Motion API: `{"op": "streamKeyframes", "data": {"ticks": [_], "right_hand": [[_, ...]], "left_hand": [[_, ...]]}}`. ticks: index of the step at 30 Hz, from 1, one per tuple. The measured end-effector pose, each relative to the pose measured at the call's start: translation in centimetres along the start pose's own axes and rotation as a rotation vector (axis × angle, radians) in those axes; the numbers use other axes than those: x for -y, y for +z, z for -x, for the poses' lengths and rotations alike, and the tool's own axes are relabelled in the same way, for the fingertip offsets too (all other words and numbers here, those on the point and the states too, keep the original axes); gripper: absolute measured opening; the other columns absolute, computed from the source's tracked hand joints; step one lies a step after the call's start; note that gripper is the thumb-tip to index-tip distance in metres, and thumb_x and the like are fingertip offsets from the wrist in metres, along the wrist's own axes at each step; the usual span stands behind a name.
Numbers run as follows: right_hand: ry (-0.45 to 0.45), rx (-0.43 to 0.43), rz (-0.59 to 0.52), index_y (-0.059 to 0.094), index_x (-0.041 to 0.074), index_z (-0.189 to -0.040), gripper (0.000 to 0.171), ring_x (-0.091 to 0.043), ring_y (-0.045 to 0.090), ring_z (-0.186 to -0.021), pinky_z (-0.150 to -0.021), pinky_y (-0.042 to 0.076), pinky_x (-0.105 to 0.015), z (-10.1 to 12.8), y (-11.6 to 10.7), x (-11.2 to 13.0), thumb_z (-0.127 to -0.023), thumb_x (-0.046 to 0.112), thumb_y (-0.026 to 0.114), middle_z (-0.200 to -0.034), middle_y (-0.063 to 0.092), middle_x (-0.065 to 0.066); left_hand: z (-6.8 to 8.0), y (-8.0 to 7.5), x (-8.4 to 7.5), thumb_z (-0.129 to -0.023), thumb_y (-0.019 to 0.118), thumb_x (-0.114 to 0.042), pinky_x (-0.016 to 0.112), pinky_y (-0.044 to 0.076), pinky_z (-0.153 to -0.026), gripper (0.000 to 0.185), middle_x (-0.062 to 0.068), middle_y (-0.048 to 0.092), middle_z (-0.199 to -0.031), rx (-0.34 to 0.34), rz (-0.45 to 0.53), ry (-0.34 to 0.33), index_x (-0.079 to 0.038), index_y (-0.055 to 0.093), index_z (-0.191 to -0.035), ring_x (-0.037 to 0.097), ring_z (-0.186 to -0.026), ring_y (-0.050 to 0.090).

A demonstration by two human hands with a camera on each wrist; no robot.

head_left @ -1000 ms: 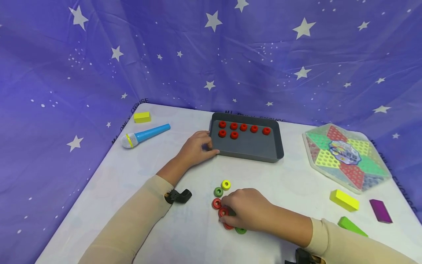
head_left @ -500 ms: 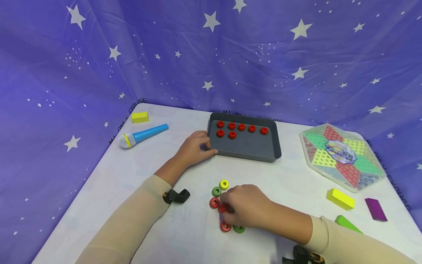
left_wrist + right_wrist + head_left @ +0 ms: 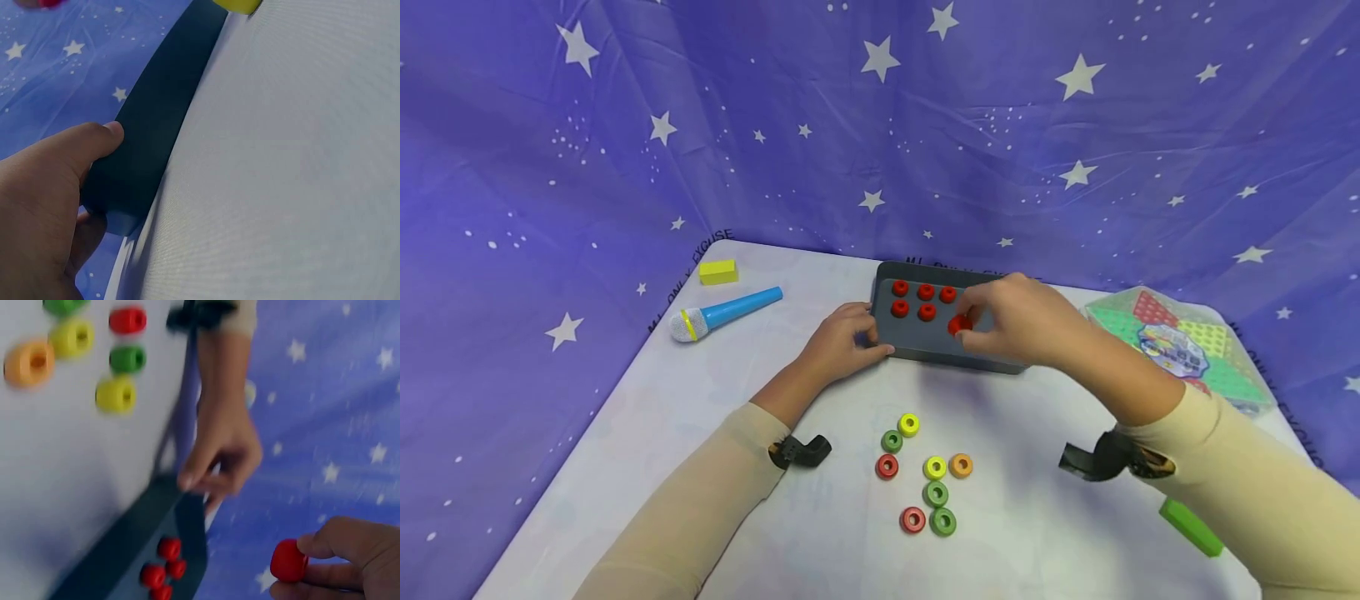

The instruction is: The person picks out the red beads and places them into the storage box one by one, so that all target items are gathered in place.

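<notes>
My right hand (image 3: 1000,321) hovers over the dark grey tray (image 3: 898,347) and pinches a red ring (image 3: 958,325) between thumb and fingers; the right wrist view shows the same red ring (image 3: 288,560) in my fingertips (image 3: 325,550). Several red rings (image 3: 913,300) lie in the tray's far left part. My left hand (image 3: 848,337) grips the tray's left near corner, thumb along its wall (image 3: 150,144). Loose rings lie on the white table in front: red (image 3: 887,466), green (image 3: 892,440), yellow (image 3: 909,424), orange (image 3: 961,465).
A blue toy microphone (image 3: 726,313) and a yellow block (image 3: 718,272) lie at the far left. A colourful hexagonal game board (image 3: 1180,337) sits at the right, a green block (image 3: 1190,526) near my right sleeve. A starry purple cloth backs the table.
My right hand lifted from the loose rings near the front and moved up over the tray with a red ring. Yellow, orange and green rings it had covered now show. The left hand stayed put.
</notes>
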State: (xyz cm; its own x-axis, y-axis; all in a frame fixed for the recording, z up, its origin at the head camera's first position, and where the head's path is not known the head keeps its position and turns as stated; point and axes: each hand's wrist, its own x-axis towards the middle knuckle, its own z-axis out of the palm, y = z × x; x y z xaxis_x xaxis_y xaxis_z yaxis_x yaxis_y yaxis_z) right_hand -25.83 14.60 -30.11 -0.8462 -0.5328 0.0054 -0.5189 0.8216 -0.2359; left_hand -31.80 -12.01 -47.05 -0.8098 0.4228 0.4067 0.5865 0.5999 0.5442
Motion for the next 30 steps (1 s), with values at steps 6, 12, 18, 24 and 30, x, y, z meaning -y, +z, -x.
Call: {"op": "streamKeyframes", "data": {"ticks": [6, 12, 18, 24, 30], "right_hand": [[0.033, 0.067, -0.106, 0.076, 0.011, -0.099, 0.017, -0.018, 0.069, -0.084, -0.076, 0.059, -0.041, -4.4, 0.1, -4.5, -0.085, 0.020, 0.074, -0.091, 0.075, 0.000], [0.080, 0.133, -0.104, 0.075, 0.006, -0.101, 0.022, -0.020, 0.068, -0.082, -0.076, 0.059, -0.041, -7.9, 3.6, -8.6, -0.086, 0.021, 0.075, -0.092, 0.074, -0.005], [0.110, 0.179, 0.018, 0.073, 0.008, -0.101, 0.024, -0.020, 0.062, -0.077, -0.071, 0.054, -0.039, -9.5, 6.6, -10.2, -0.085, 0.026, 0.076, -0.089, 0.070, -0.004], [0.114, 0.184, 0.059, 0.054, 0.015, -0.071, 0.025, -0.016, 0.039, -0.057, -0.052, 0.028, -0.031, -10.0, 7.9, -10.2, -0.083, 0.022, 0.075, -0.063, 0.042, 0.004], [0.137, 0.175, 0.094, 0.070, 0.011, -0.092, 0.016, -0.017, 0.053, -0.069, -0.058, 0.044, -0.033, -10.0, 6.4, -9.1, -0.084, 0.024, 0.075, -0.077, 0.059, 0.002]], "left_hand": [[-0.2, -0.1, 0.0, -0.082, 0.086, -0.032, 0.037, 0.041, -0.117, 0.031, -0.003, 0.060, -0.085, -0.005, 0.000, 0.008, -0.016, 0.061, -0.072, 0.023, -0.136, 0.053], [0.0, 0.2, -0.1, -0.083, 0.085, -0.033, 0.037, 0.041, -0.117, 0.031, -0.004, 0.060, -0.087, 0.014, -0.004, 0.001, -0.017, 0.062, -0.072, 0.023, -0.136, 0.052], [0.0, 0.4, -0.5, -0.083, 0.085, -0.032, 0.039, 0.041, -0.116, 0.031, -0.003, 0.061, -0.088, 0.018, 0.004, 0.002, -0.017, 0.061, -0.072, 0.024, -0.136, 0.052], [0.2, 0.5, -0.5, -0.084, 0.084, -0.034, 0.040, 0.042, -0.115, 0.030, -0.003, 0.061, -0.089, 0.017, -0.014, 0.008, -0.018, 0.062, -0.073, 0.025, -0.136, 0.053], [0.2, 0.1, -0.2, -0.083, 0.085, -0.032, 0.041, 0.043, -0.115, 0.031, -0.004, 0.060, -0.086, -0.007, -0.017, 0.010, -0.017, 0.061, -0.072, 0.024, -0.135, 0.054]]}}
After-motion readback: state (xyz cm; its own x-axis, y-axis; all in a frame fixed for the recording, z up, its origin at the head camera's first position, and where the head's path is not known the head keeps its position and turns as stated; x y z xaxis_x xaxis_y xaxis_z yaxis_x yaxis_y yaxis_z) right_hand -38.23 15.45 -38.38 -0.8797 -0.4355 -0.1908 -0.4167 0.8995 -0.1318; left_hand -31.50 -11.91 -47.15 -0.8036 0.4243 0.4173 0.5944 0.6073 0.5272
